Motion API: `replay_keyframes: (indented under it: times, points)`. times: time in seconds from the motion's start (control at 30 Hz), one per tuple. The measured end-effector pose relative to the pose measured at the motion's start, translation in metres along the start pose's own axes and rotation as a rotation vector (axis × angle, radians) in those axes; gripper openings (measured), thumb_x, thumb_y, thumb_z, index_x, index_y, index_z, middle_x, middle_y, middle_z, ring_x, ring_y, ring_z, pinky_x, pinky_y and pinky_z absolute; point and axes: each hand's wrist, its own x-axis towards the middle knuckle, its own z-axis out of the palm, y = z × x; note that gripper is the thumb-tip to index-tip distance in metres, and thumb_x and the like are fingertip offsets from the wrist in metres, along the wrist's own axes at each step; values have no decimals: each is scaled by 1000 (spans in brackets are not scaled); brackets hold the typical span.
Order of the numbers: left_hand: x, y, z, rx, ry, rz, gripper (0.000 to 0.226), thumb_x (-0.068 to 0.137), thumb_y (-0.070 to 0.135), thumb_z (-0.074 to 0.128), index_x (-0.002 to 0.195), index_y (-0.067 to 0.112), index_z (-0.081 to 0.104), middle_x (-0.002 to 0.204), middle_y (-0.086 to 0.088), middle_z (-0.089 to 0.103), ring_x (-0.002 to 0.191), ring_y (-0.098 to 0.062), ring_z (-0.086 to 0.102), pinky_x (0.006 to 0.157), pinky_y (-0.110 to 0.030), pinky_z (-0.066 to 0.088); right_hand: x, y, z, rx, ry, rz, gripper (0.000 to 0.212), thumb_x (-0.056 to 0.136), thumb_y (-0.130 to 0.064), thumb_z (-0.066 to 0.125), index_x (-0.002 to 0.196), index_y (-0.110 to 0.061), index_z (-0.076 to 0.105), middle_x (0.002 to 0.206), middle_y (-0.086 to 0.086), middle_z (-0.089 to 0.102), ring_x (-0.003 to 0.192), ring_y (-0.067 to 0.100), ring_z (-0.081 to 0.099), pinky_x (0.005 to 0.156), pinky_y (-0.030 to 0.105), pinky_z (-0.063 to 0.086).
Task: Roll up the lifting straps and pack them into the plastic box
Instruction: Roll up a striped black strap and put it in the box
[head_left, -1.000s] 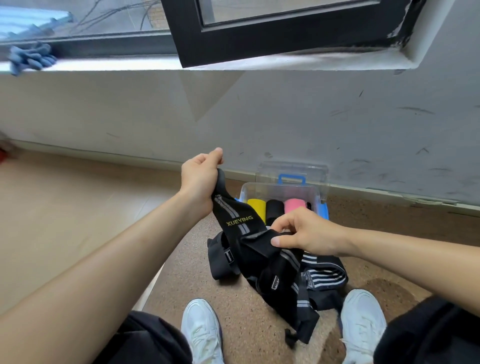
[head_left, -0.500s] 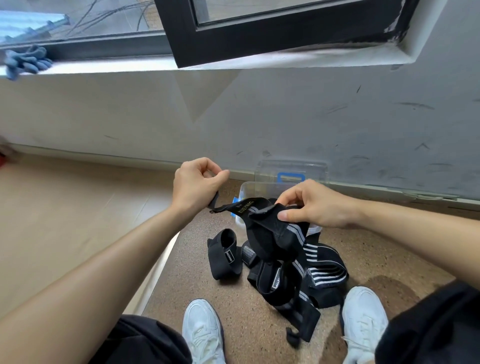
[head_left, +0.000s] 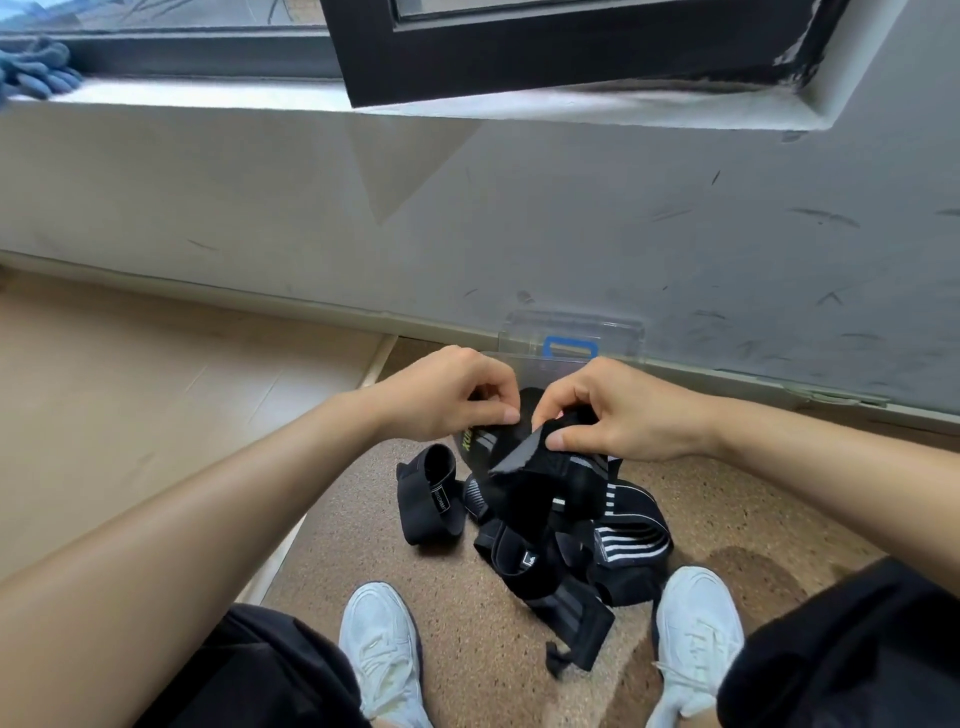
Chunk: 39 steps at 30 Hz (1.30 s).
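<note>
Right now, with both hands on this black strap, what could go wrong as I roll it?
The strap pinched by your left hand and right hand runs down into the tangled pile, so rolling may drag other straps along. The plastic box sits mostly hidden behind your hands; a blind reach might knock it.

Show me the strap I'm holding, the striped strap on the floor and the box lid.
held strap (head_left: 517, 454): head view, on its grey end flap.
striped strap (head_left: 631, 545): head view, on its white stripes.
box lid (head_left: 615, 335): head view, on its clear panel, right part.
</note>
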Motion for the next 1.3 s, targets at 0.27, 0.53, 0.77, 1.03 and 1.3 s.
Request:
replay_keyframes:
  times: [0.27, 0.53, 0.77, 1.03, 1.3]
  points:
    - [-11, -7, -26, 45, 223, -15, 9, 94, 33, 61, 86, 29, 62, 79, 21, 61, 76, 2, 57, 70, -29, 48, -6, 22, 3, 27, -98, 86, 12, 89, -19, 74, 83, -29, 74, 83, -11, 71, 82, 15, 67, 85, 42, 56]
    - [-14, -3, -6, -357, -146, -238, 15, 89, 47, 69, 99, 36, 70, 84, 6, 70, 78, -13, 64, 76, -35, 53, -4, 14, -4, -71, -23, 51, 4, 90, -20, 73, 94, -22, 72, 95, 1, 73, 87, 20, 68, 84, 43, 53]
    - [-5, 5, 2, -426, -144, -181, 12, 93, 20, 76, 97, 9, 75, 76, -11, 63, 72, -13, 54, 70, -35, 45, -9, 14, -8, -69, 75, 5, 6, 90, -16, 72, 94, -20, 73, 113, -7, 65, 103, 11, 63, 93, 33, 51]
    - [-4, 6, -7, -752, 440, -338, 3, 93, 10, 73, 92, 12, 74, 90, -25, 75, 82, -30, 72, 76, -38, 60, -6, 22, -24, 278, 657, 296, 17, 88, -21, 78, 75, -11, 76, 64, -2, 66, 53, 2, 50, 57, 17, 42]
    - [-1, 29, 3, -806, 713, -357, 10, 95, 8, 71, 97, 17, 74, 73, -4, 75, 72, -21, 74, 74, -46, 63, -4, -1, -27, 457, 765, 319, 21, 86, -18, 80, 71, -6, 72, 48, -6, 54, 47, 10, 52, 48, 23, 48]
